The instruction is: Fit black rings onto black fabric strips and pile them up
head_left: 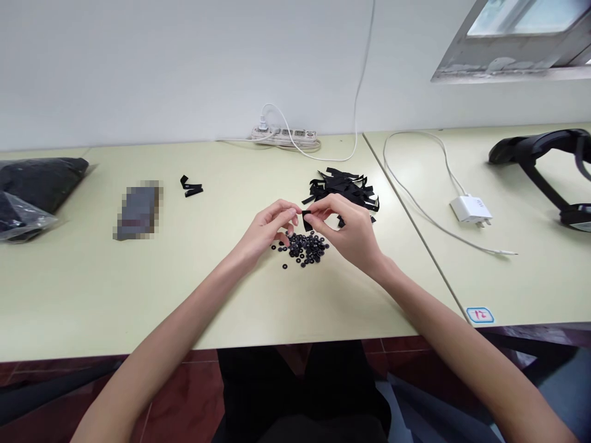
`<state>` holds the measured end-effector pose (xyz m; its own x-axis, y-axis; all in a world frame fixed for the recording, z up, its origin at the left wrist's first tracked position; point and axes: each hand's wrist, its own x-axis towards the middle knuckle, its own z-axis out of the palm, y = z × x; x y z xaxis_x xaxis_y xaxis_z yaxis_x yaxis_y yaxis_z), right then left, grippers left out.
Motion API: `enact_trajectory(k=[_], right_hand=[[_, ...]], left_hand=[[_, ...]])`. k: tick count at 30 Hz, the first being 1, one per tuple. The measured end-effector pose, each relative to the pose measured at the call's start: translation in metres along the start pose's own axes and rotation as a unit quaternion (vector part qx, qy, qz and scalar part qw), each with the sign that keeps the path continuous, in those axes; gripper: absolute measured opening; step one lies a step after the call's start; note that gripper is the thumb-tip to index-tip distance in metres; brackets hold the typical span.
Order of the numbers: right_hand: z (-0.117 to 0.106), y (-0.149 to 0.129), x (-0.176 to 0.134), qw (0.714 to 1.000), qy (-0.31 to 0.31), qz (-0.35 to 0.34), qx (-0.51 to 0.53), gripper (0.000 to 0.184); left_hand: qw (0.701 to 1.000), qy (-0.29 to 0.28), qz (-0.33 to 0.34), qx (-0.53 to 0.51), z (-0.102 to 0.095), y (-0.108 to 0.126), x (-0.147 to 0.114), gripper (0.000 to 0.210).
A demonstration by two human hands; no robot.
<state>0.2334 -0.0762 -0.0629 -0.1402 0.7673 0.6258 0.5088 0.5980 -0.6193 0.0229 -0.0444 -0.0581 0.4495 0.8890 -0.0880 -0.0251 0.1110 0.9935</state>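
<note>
Between the thumb and forefinger of my right hand [351, 229] is a short black fabric strip [307, 222], its free end pointing down. My left hand [268, 226] is closed at the strip's left side, thumb and forefinger together; whatever may be in them is too small to make out. Just below both hands lies a loose heap of small black ring-shaped pieces [305, 251], partly behind my left fingers. Behind my right hand a pile of black strips [344, 184] is spread on the table.
Two cut strips [192, 189] lie on the left of the pale table [221, 234], near a blurred-out dark object [137, 212] and a black bag [41, 184]. A power strip [289, 136] sits by the wall. Right of the seam are a white charger [471, 209], its cable and a black headset [540, 166].
</note>
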Motion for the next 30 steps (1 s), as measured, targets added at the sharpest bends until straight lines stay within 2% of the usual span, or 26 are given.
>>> enact_trajectory(k=[3, 8, 15, 19, 25, 30], right_hand=[[-0.001, 0.001, 0.000, 1.000, 0.005, 0.008, 0.008, 0.003], [0.000, 0.003, -0.002, 1.000, -0.010, -0.005, 0.010, 0.011], [0.003, 0.009, -0.004, 0.998, -0.052, -0.019, -0.009, 0.015], [0.003, 0.010, -0.003, 0.997, -0.068, -0.018, -0.009, 0.019], [0.000, 0.011, -0.001, 0.997, -0.070, 0.030, 0.006, 0.023], [-0.002, 0.018, 0.000, 0.993, -0.088, 0.071, -0.017, 0.023]], left_hand=[[1.000, -0.008, -0.006, -0.007, 0.000, 0.003, -0.002, 0.020], [0.999, -0.023, -0.004, -0.023, -0.001, 0.006, -0.003, 0.031], [0.999, -0.017, 0.041, -0.010, -0.009, -0.006, 0.004, 0.024], [0.999, -0.008, 0.041, 0.004, -0.014, -0.009, 0.007, 0.029], [0.999, 0.043, 0.014, 0.028, -0.023, -0.011, 0.013, 0.027], [0.987, 0.157, 0.007, 0.019, -0.048, -0.016, 0.028, 0.024]])
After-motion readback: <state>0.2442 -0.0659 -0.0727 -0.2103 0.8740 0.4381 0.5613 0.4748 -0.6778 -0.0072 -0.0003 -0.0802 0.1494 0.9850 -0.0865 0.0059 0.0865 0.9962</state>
